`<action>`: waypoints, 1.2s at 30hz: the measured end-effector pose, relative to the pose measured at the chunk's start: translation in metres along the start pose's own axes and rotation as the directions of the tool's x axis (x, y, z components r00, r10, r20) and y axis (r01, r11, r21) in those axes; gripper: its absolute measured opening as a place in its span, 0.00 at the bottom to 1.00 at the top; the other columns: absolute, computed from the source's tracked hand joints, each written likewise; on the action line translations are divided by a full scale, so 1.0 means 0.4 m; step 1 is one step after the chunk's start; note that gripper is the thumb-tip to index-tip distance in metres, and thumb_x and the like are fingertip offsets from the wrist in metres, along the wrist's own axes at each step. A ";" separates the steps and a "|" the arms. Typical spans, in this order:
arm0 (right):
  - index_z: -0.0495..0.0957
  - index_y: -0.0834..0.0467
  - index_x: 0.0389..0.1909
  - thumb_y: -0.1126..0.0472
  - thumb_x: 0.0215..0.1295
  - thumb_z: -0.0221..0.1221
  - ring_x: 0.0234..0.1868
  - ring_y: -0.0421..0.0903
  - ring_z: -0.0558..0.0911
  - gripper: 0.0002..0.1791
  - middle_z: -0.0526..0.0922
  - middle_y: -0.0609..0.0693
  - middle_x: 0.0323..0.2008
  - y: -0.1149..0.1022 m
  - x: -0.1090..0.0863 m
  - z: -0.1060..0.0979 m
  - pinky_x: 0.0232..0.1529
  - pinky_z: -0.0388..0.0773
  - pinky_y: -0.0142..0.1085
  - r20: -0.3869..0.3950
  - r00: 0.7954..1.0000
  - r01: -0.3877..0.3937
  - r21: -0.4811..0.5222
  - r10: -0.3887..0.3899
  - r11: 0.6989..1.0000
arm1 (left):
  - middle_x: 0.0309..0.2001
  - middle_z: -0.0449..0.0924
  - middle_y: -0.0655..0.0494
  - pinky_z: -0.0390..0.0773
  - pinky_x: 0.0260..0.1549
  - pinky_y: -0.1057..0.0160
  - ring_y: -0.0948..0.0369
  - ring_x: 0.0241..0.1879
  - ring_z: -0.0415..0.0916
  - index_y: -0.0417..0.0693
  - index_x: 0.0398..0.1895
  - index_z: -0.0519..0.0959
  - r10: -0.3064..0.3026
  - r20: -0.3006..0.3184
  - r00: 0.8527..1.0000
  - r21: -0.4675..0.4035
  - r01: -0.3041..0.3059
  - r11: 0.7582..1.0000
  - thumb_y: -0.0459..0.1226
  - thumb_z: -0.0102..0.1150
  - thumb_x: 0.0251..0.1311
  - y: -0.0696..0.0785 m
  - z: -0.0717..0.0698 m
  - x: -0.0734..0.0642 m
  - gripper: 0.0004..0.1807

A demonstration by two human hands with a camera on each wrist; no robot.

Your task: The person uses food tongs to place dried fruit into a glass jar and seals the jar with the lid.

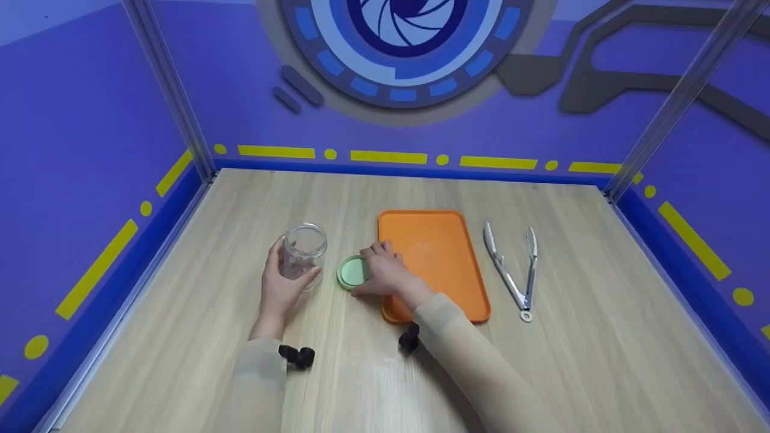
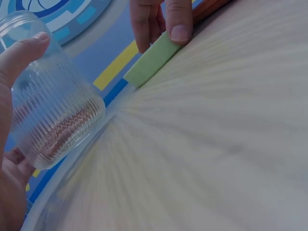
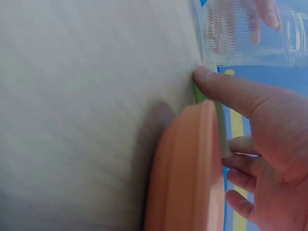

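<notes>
A clear ribbed jar (image 1: 305, 249), its mouth uncovered, stands on the left part of the table. My left hand (image 1: 283, 288) grips it round the side, the thumb across the front in the left wrist view. To the right of the jar is a round light-green lid (image 1: 352, 272), low at the tabletop. My right hand (image 1: 385, 270) pinches that lid by its right edge, thumb on the near side and fingers on the far side. Those fingers hide part of the lid. In the right wrist view the orange tray (image 3: 187, 173) covers some of it too.
Under the right wrist, the orange tray (image 1: 433, 258) lies flat on the wooden table (image 1: 337, 373). Metal tongs (image 1: 511, 273) lie spread apart to its right. Blue-purple panels (image 1: 90, 150) wall the table at the left, back and right.
</notes>
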State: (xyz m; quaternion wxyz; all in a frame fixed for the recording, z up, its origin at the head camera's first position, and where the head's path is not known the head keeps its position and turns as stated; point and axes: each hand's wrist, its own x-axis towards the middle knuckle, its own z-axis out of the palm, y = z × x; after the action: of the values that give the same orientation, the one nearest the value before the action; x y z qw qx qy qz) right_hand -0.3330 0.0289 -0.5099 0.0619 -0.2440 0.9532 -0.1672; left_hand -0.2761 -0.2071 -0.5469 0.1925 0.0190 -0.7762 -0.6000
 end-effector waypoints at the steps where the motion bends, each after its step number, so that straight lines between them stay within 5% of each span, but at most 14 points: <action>1: 0.70 0.58 0.68 0.40 0.51 0.77 0.66 0.55 0.65 0.48 0.73 0.56 0.63 0.001 -0.001 -0.002 0.61 0.73 0.52 -0.005 1.000 -0.004 0.030 0.004 1.000 | 0.76 0.65 0.44 0.56 0.81 0.46 0.48 0.78 0.59 0.54 0.78 0.59 0.003 -0.002 1.000 0.000 -0.003 1.000 0.43 0.81 0.50 -0.001 0.000 0.001 0.54; 10: 0.60 0.58 0.73 0.54 0.54 0.76 0.68 0.54 0.73 0.49 0.71 0.57 0.68 0.002 -0.015 -0.033 0.74 0.72 0.51 -0.052 0.998 -0.023 0.322 0.042 0.946 | 0.76 0.64 0.42 0.57 0.80 0.45 0.47 0.78 0.59 0.54 0.78 0.60 0.012 -0.016 1.000 -0.005 -0.012 1.000 0.42 0.82 0.49 0.002 0.001 0.003 0.54; 20: 0.59 0.60 0.75 0.63 0.54 0.77 0.69 0.56 0.72 0.50 0.70 0.59 0.68 -0.009 -0.033 -0.061 0.75 0.70 0.54 -0.128 0.990 0.005 0.483 0.065 0.876 | 0.76 0.65 0.43 0.59 0.79 0.44 0.46 0.77 0.60 0.52 0.78 0.60 0.041 -0.011 0.999 0.001 -0.041 0.999 0.41 0.82 0.49 0.004 0.001 0.000 0.54; 29: 0.58 0.62 0.72 0.66 0.52 0.76 0.68 0.58 0.73 0.49 0.72 0.62 0.67 -0.025 -0.040 -0.072 0.74 0.71 0.54 -0.214 0.977 0.132 0.524 -0.021 0.842 | 0.77 0.64 0.49 0.57 0.81 0.46 0.47 0.78 0.59 0.53 0.78 0.60 0.037 -0.010 0.999 0.022 -0.037 0.999 0.41 0.82 0.49 0.005 0.004 -0.002 0.54; 36: 0.56 0.61 0.72 0.64 0.51 0.75 0.65 0.57 0.74 0.51 0.71 0.61 0.65 -0.028 -0.043 -0.079 0.70 0.75 0.53 -0.217 0.975 0.161 0.535 -0.049 0.829 | 0.75 0.64 0.49 0.58 0.80 0.44 0.47 0.77 0.60 0.54 0.78 0.60 0.051 0.003 0.999 0.066 -0.051 0.997 0.41 0.82 0.49 0.012 0.001 -0.004 0.54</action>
State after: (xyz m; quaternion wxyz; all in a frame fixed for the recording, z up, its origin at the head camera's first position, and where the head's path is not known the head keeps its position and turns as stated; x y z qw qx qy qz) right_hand -0.3194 0.0373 -0.4758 0.0267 -0.2505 0.8516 -0.4596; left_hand -0.2737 -0.2049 -0.5428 0.2066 0.0050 -0.7959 -0.5691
